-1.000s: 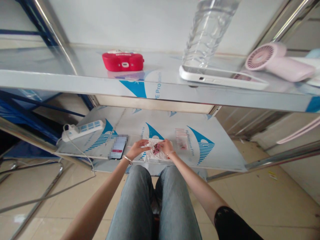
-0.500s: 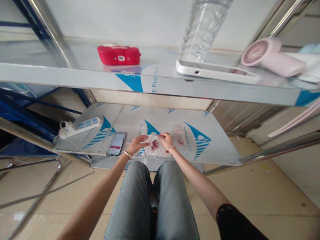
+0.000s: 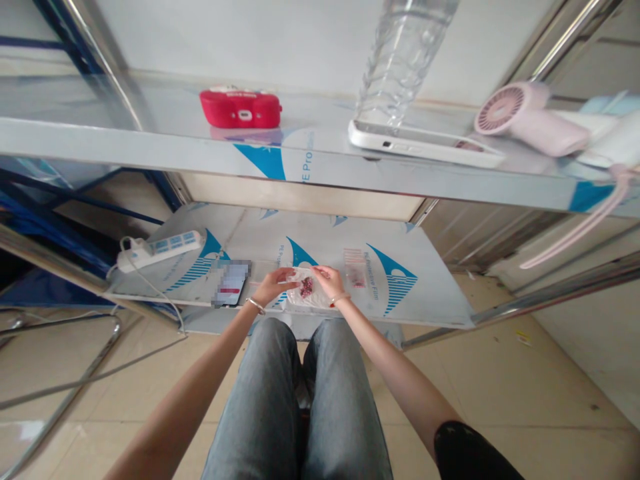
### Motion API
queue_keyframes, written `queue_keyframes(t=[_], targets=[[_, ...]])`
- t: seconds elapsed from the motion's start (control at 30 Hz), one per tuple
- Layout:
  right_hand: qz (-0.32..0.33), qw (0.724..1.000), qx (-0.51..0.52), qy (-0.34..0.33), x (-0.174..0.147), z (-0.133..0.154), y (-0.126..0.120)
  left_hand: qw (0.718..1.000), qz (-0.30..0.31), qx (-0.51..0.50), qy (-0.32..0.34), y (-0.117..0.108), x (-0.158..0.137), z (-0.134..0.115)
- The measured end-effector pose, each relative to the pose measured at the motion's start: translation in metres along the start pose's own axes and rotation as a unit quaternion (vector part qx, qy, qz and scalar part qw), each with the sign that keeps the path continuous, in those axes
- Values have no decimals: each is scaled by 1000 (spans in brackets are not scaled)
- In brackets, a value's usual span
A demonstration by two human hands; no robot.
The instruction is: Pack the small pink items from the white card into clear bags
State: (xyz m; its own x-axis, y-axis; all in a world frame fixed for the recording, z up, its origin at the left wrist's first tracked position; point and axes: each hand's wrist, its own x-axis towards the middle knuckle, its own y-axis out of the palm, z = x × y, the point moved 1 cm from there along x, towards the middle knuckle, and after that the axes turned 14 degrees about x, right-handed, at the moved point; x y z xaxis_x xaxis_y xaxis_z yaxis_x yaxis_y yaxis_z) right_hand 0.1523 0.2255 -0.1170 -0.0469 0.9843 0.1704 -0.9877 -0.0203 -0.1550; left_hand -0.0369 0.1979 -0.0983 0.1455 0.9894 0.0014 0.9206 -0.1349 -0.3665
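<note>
While both hands worked at the lower shelf (image 3: 440,293), the left hand (image 3: 274,285) and the right hand (image 3: 329,281) each pinched an edge of a small clear bag (image 3: 311,297) that lay on the shelf's front part, just above the knees. Dark red bits (image 3: 306,287) sat in a clump inside it, between the two hands. Fingers looked closed on the film, though how firmly could not be told at that size. One risk was a spill: if the mouth were pulled apart unevenly, or one pinch slipped on the slick plastic, the bits could scatter over the shelf and roll off its front edge onto the floor. A phone (image 3: 231,291) lay just left of the left hand, and a second small bag (image 3: 356,270) lay near the right, so a wide elbow or wrist could nudge either.
</note>
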Motion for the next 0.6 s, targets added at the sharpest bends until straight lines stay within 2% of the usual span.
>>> queue_keyframes(t=[0.07,0.17,0.33,0.43,0.6], targets=[[-15,998,-51,21,-10,-15,4,1000,1,-3,-4,-1,0,1],[2,989,-146,38,-31,-30,16,1000,0,-4,-7,-3,1,1],[-21,948,-305,85,-54,-32,35,999,19,-33,24,-4,-3,-1],[-32,936,-338,93,-57,-28,39,999,7,-40,19,-2,-6,4],[-34,943,-320,89,-61,-28,39,999,-24,-30,-31,3,-8,23]])
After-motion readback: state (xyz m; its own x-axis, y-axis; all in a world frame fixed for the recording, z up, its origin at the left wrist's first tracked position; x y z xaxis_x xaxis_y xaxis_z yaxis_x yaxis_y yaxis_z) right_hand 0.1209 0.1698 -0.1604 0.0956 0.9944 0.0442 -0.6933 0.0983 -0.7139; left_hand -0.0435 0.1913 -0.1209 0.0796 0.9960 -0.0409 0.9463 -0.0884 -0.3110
